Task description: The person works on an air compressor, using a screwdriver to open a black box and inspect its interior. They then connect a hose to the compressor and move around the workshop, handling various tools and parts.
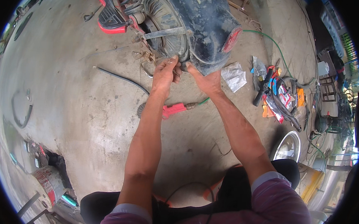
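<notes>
A dusty black mudguard point(210, 22) with a red reflector point(232, 39) rises at the top centre. Beside it stands a ribbed grey wheel point(158, 15) in a black tyre point(183, 41). My left hand point(165, 75) is closed in a pinch at the tyre's lower edge; whatever lies between its fingertips is too small to make out. My right hand point(209, 82) grips close by, at the mudguard's lower end, its thumb pressed on the black edge and its other fingers hidden. Under my left forearm lies a red air gun point(174, 110) with a black hose point(122, 78).
A green hose point(272, 40) runs over the concrete floor on the right. Near it lie a crumpled white paper point(234, 76) and a heap of tools and coloured packets point(284, 93). A metal rim point(288, 146) stands by my right knee. At lower left, a white bucket point(48, 182) sits near a hole.
</notes>
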The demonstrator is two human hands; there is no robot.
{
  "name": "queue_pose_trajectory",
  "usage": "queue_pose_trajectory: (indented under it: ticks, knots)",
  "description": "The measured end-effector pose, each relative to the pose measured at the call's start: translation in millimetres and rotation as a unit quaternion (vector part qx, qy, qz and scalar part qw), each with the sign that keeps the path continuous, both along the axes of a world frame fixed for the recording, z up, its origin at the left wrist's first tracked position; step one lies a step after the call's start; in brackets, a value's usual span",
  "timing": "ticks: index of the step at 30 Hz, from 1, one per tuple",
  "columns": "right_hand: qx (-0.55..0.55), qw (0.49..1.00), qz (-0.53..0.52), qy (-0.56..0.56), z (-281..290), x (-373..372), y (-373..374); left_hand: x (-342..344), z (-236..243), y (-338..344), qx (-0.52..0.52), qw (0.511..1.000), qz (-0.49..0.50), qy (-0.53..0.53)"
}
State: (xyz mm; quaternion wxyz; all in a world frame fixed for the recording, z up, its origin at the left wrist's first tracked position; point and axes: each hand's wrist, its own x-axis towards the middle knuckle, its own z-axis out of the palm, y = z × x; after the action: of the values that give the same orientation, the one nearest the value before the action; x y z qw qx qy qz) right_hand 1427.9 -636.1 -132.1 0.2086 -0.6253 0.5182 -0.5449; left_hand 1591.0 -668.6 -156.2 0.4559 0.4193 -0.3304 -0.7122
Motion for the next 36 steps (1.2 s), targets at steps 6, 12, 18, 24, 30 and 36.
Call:
queue_pose_trajectory:
  ticks: [6, 12, 18, 24, 30, 36]
  knots:
    - [-0.007, 0.999, -0.048, 0.017, -9.4, 4.4, -6.2, 6.6, 0.2, -3.4, -0.041, 0.998, 0.012, -0.035]
    - [0.014, 0.999, 0.000, -0.041, -7.9, -4.9, -5.7, 0.8, 7.6, 3.0, -0.082, 0.991, 0.015, -0.107]
    - [0.076, 0.992, -0.054, 0.084, -9.2, -9.1, -3.1, 6.8, -3.3, -8.1, -0.143, 0.982, 0.004, -0.120]
    - [-0.002, 0.999, 0.050, -0.009, 8.9, -10.0, -7.1, 4.9, 5.5, -5.2, -0.144, 0.977, -0.021, -0.156]
    - [0.045, 0.998, 0.028, -0.016, 17.2, -6.1, 0.2, 19.9, 36.9, -8.8, -0.069, 0.976, -0.093, -0.184]
    - [0.093, 0.992, -0.065, 0.059, 15.9, -1.7, 1.2, -0.6, 7.6, -4.7, -0.096, 0.994, -0.051, -0.010]
